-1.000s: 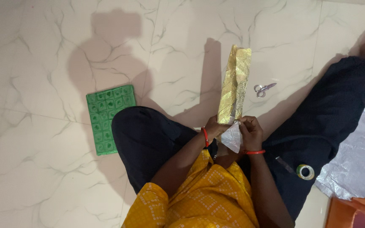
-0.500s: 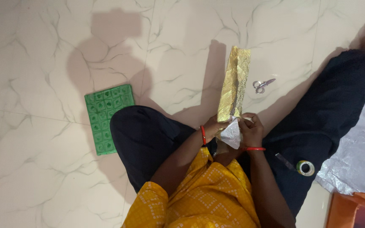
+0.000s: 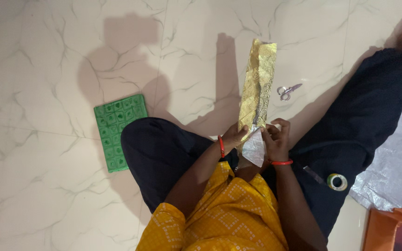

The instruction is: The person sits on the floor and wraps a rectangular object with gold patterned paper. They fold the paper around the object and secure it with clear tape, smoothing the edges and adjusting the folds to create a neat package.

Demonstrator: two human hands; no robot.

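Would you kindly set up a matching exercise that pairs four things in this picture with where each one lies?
Things:
1. scissors
2. tape roll
3. green patterned packet
4. gold-wrapped box

Places:
A. on the dark trouser leg, beside the silver sheet
B. on the floor, just right of the gold wrapping
C. held at its near end by the left hand and right hand
D. on the floor, against the person's left knee

Pairs: 1-B, 2-A, 3-D, 4-C
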